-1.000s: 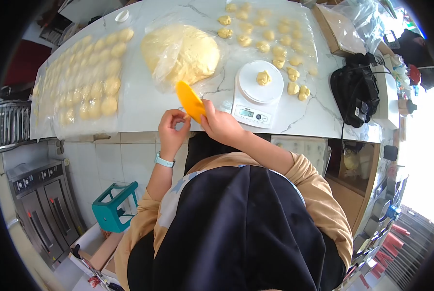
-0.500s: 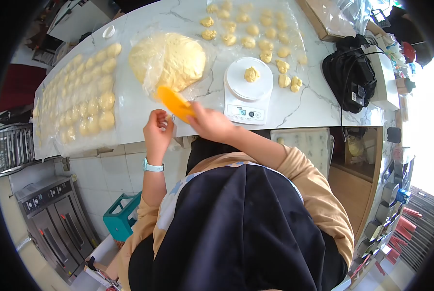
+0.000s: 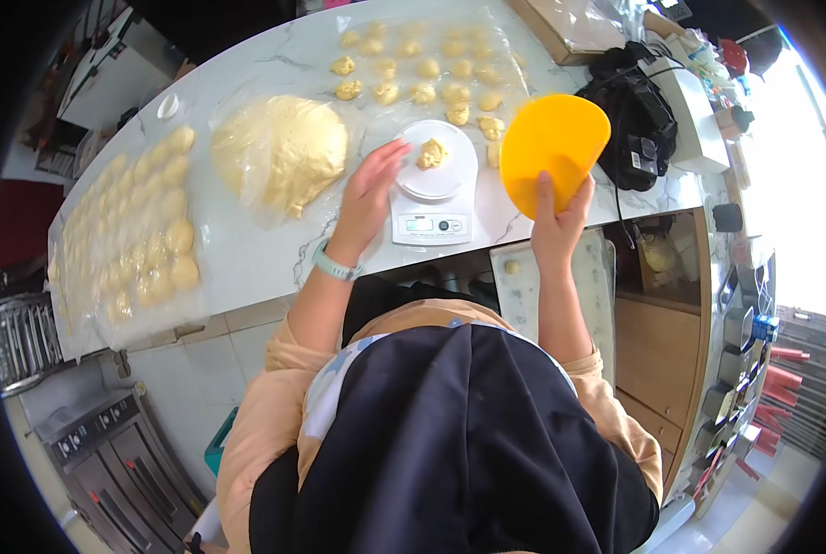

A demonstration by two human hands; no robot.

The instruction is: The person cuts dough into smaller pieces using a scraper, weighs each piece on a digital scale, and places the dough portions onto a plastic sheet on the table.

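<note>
My right hand (image 3: 561,214) grips a yellow dough scraper (image 3: 553,148), its broad rounded blade raised over the table to the right of the kitchen scale. Beside the left edge of the scale's round pan (image 3: 436,186), my left hand (image 3: 372,189) has its fingers stretched out and holds nothing I can see. A small lump of dough (image 3: 431,153) sits on the pan. The white kitchen scale (image 3: 404,233) has a lit display too small to read. Left of it, a large mass of dough (image 3: 311,143) lies partly under clear plastic.
Rows of dough balls (image 3: 159,226) lie under plastic film at the left. Several rough dough pieces (image 3: 422,92) spread over plastic behind the scale. A black bag (image 3: 636,129) and a cardboard box (image 3: 547,37) stand at the right. A tray (image 3: 593,277) is below the table edge.
My right hand has carried the scraper from beside the large dough to the right of the scale. My left hand has moved up and right to the pan. The view has shifted somewhat.
</note>
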